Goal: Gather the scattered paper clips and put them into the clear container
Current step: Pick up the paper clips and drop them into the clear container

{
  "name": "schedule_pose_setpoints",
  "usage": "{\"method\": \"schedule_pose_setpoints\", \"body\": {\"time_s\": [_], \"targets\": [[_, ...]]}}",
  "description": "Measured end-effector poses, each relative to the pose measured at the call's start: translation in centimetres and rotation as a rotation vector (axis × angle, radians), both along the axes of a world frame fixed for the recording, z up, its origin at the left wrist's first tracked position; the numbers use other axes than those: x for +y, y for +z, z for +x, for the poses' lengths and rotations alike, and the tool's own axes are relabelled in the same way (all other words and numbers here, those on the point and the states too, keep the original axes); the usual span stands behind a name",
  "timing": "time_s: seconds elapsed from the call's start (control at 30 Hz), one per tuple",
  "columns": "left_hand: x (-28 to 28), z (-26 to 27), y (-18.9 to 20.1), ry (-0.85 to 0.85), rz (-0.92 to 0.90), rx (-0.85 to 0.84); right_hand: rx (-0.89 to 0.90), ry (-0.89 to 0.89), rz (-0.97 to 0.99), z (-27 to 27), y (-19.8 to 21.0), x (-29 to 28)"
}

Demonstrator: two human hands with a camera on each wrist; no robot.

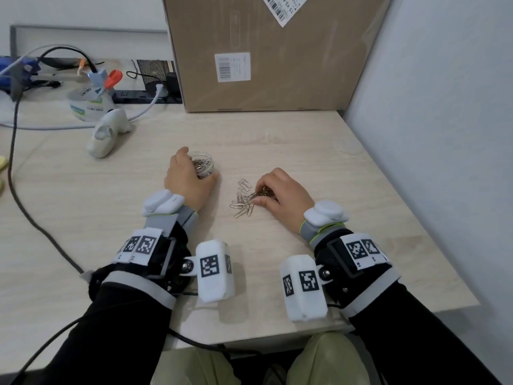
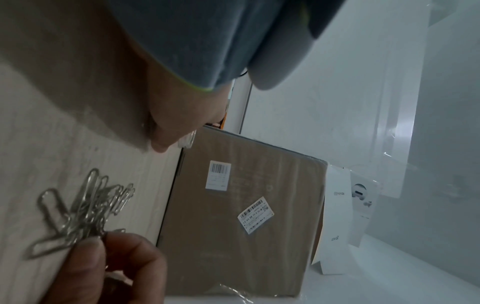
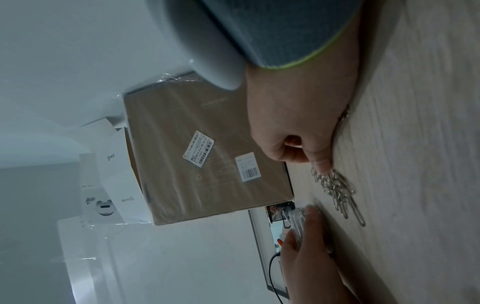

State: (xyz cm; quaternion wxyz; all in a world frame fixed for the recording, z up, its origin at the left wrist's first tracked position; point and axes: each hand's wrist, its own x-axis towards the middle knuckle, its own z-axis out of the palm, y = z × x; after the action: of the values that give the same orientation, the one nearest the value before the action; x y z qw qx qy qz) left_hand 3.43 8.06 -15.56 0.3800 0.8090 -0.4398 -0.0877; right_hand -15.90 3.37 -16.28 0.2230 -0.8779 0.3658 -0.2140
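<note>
A small clear container, partly filled with paper clips, stands on the light wooden table. My left hand grips it, fingers and thumb curled round its wall; the left wrist view shows only a bit of its rim. To its right lies a loose pile of silver paper clips. My right hand rests on the table at the pile's right side, fingers curled, pinching a bunch of clips at its fingertips. The container sits just beyond the pile.
A large cardboard box stands at the back. At the back left are a white handheld device, a tape roll, a power strip and a dark cable. A wall borders the table's right edge.
</note>
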Motion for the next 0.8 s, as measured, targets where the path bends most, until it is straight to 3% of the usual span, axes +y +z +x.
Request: {"method": "schedule_pose_setpoints", "body": {"time_s": [0.47, 0.57, 0.67, 0.8], "targets": [[-0.2, -2.2, -0.2, -0.258, -0.021, 0.084, 0.144, -0.018, -0.05, 0.8, 1.4, -0.4], [-0.2, -2.5, -0.1, -0.277, -0.018, 0.09, 0.017, -0.031, -0.074, 0.6, 1.0, -0.5], [-0.1, -2.9, 0.1, -0.295, -0.031, 0.102, -0.256, -0.118, -0.125, 0.5, 1.0, -0.5], [0.0, -3.4, 0.3, -0.381, -0.028, 0.128, -0.729, -0.271, 0.13, 0.6, 1.9, -0.3]]}}
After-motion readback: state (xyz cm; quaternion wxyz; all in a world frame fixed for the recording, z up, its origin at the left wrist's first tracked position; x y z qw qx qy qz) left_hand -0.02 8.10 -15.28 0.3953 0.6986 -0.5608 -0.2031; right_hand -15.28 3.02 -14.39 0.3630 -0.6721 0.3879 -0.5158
